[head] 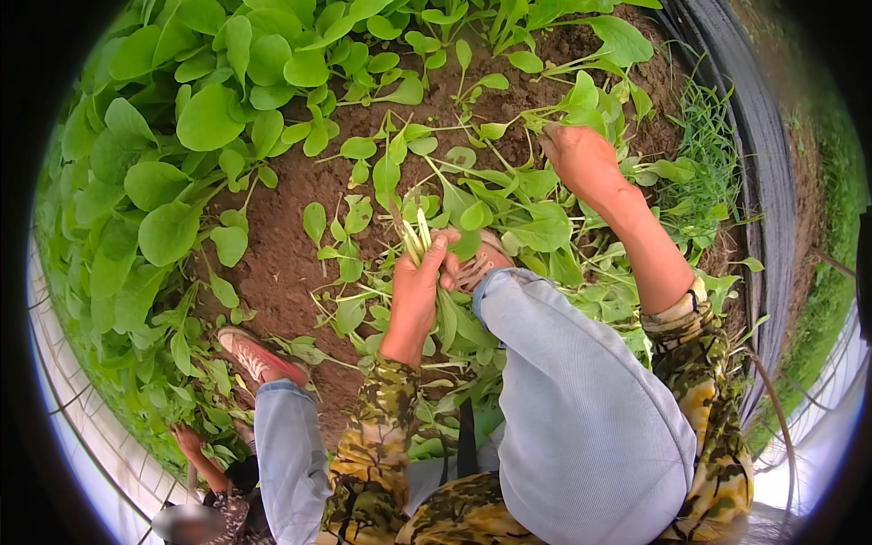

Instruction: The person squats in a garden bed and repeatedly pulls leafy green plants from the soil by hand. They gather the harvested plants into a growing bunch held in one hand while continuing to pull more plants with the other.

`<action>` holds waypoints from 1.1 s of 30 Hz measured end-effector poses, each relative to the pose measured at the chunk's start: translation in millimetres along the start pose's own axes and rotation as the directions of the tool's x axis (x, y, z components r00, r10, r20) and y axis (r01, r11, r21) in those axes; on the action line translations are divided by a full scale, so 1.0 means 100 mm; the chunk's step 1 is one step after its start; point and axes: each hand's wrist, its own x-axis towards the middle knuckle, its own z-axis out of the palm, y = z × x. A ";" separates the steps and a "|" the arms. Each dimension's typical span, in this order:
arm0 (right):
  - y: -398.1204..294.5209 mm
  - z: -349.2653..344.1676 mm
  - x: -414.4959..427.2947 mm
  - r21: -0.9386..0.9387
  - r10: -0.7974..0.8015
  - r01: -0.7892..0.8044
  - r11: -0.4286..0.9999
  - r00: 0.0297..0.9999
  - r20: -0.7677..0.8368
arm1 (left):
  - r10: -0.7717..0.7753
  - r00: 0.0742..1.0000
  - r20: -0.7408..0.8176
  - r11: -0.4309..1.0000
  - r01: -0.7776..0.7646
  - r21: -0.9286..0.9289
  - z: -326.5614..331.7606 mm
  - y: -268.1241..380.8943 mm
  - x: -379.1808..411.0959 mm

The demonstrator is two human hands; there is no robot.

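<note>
My left hand (422, 272) is closed around a small bunch of leafy greens. The pale cut stem ends (415, 237) point up past the thumb, and the leaves (460, 320) hang below the fist. Farther up and to the right, my right hand (569, 146) reaches in at the base of a leafy green plant (582, 102). Its fingertips are partly hidden among stems, so what they grip cannot be told. Between the two hands, loose-looking leafy greens (545, 228) lie over the brown soil (279, 238).
Dense leafy greens (211, 116) fill the left and top. Grass (708, 136) and black plastic sheeting (770, 170) edge the bed at right. My shoes (262, 357) stand among plants. At lower left, another person's hand (187, 439) touches the greens.
</note>
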 end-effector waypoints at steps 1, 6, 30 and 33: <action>-0.06 -0.06 -0.06 0.062 0.017 -0.015 0.998 1.000 -0.020 | 0.015 1.000 0.014 1.000 -0.014 -0.006 0.02 0.02 0.03; 0.10 0.41 -0.19 0.001 -0.085 0.085 0.996 0.996 0.033 | 0.072 0.989 0.128 0.997 -0.068 -0.034 0.49 0.20 0.19; -0.22 0.50 -0.61 0.381 -0.234 0.235 0.894 0.971 -0.050 | -0.143 0.990 -0.008 0.983 0.143 0.114 0.61 0.14 1.10; -0.09 0.45 -0.64 0.510 -0.143 0.166 0.844 0.986 -0.084 | -0.021 0.999 0.044 0.974 0.011 0.225 0.41 0.20 1.08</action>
